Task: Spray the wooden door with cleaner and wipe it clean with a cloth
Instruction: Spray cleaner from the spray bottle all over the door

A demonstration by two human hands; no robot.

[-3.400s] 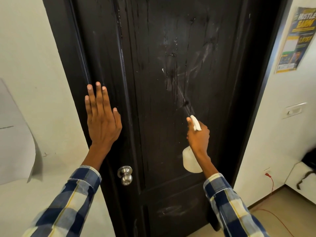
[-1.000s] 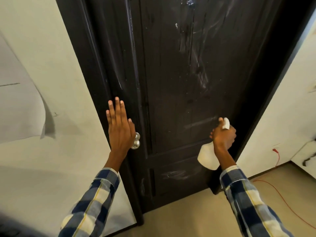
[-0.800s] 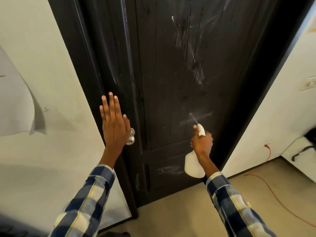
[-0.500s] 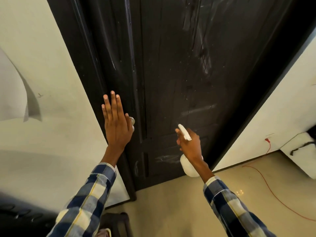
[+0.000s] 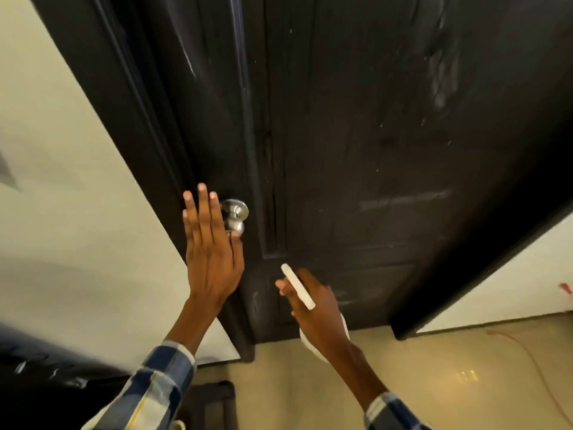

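The dark wooden door (image 5: pixel 356 135) fills the upper middle of the view, with pale streaks and droplets on its panel. My right hand (image 5: pixel 316 308) grips a white spray bottle (image 5: pixel 298 287) low in front of the door's bottom panel, nozzle towards the door. Most of the bottle's body is hidden behind the hand. My left hand (image 5: pixel 210 246) lies flat with straight fingers against the door's left edge, right beside the silver door knob (image 5: pixel 236 215). No cloth is in view.
A cream wall (image 5: pixel 71 197) runs down the left and another stands at the right. The floor (image 5: pixel 449 377) is beige, with a thin red cord (image 5: pixel 527 355) across it at the right. Dark objects (image 5: pixel 46 377) sit at the bottom left.
My right hand has carried the spray bottle down from the middle panel to the bottom panel. My left hand slid down the door's edge to the knob. The view has tilted downward.
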